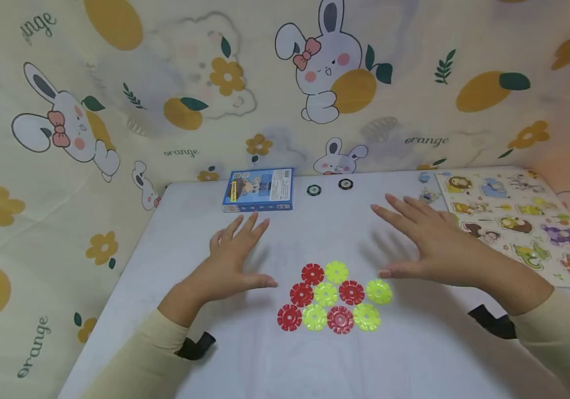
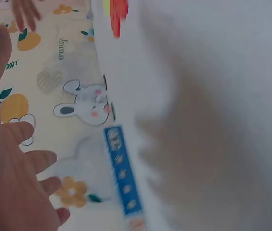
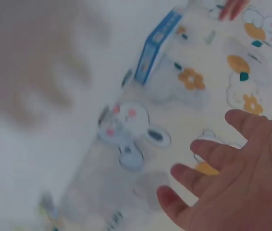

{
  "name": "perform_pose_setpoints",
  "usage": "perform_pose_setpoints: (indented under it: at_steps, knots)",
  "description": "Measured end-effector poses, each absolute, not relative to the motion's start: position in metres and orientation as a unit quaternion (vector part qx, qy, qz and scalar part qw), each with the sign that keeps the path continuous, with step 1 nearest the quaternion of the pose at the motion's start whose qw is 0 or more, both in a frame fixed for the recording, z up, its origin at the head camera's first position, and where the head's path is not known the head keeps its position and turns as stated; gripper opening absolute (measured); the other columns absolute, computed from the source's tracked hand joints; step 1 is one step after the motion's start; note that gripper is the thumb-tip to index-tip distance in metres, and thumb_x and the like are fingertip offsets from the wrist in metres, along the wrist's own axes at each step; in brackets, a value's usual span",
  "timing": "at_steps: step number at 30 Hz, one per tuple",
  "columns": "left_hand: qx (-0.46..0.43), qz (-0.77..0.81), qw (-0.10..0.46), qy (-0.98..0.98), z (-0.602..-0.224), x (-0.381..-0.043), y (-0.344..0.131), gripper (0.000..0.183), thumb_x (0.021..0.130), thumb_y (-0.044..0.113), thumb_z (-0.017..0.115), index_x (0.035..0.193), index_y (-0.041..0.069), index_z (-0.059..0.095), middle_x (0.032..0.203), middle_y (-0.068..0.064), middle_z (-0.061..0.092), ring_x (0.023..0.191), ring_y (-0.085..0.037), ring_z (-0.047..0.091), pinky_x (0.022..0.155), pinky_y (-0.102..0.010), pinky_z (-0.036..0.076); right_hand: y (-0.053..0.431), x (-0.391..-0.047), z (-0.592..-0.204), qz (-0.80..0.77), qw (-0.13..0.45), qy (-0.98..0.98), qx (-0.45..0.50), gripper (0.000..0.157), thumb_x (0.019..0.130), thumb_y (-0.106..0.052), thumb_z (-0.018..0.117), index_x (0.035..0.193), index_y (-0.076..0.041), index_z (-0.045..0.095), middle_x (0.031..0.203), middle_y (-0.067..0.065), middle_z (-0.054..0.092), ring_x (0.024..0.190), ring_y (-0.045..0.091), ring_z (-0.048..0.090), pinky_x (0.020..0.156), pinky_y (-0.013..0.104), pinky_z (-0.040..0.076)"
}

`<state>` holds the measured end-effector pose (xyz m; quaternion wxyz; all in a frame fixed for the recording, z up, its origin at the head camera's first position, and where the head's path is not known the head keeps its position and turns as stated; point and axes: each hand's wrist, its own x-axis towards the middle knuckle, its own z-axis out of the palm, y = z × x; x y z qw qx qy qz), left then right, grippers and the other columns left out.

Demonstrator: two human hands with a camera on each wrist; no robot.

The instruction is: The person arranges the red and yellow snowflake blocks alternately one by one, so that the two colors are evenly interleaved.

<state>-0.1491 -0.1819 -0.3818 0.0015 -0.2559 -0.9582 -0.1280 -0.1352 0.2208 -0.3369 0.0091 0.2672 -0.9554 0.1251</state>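
Observation:
Several red snowflake discs (image 1: 301,294) and yellow-green snowflake discs (image 1: 326,293) lie flat on the white table in three rows, colours mixed. My left hand (image 1: 235,260) hovers to the left of them, fingers spread and holding nothing. To their right, my right hand (image 1: 427,244) is also raised over the table with spread fingers and nothing in it; its thumb tip overlaps the view close above a yellow-green disc (image 1: 379,292). In the left wrist view the left palm (image 2: 16,183) shows bare, and so does the right palm (image 3: 241,178) in the right wrist view.
A blue box (image 1: 258,189) lies at the table's back, with two dark round chips (image 1: 314,190) to its right. At the far right is an animal puzzle board (image 1: 524,221), with small loose pieces (image 1: 428,194) by its left edge. Patterned cloth (image 1: 245,111) hangs behind.

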Motion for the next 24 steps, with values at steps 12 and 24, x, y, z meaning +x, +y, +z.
perform_pose_setpoints:
  at_steps: [12, 24]
  knots:
    - [-0.193, -0.302, -0.059, -0.932, -0.440, -0.136, -0.126, 0.080, 0.077, 0.068, 0.063, 0.144, 0.029, 0.043, 0.144, 0.010, 0.041, 0.133, -0.016, 0.032, 0.103, -0.049, 0.033, 0.163, -0.144, -0.421, 0.273, -0.111, -0.924, 0.243, 0.074, 0.078, -0.046, 0.077, 0.139, -0.015, 0.050, 0.129, 0.003, 0.053, 0.121, 0.025, 0.045, 0.097, 0.048, 0.042]
    - [-0.162, -0.295, 0.010, -0.942, -0.458, -0.139, -0.097, 0.038, 0.073, 0.047, 0.080, 0.103, 0.028, 0.065, 0.124, 0.006, 0.046, 0.118, -0.016, 0.035, 0.088, -0.043, 0.031, 0.135, -0.146, -0.429, 0.335, -0.115, -0.919, 0.176, 0.046, 0.079, -0.020, 0.081, 0.115, -0.011, 0.053, 0.098, 0.000, 0.055, 0.089, 0.019, 0.051, 0.075, 0.033, 0.051]
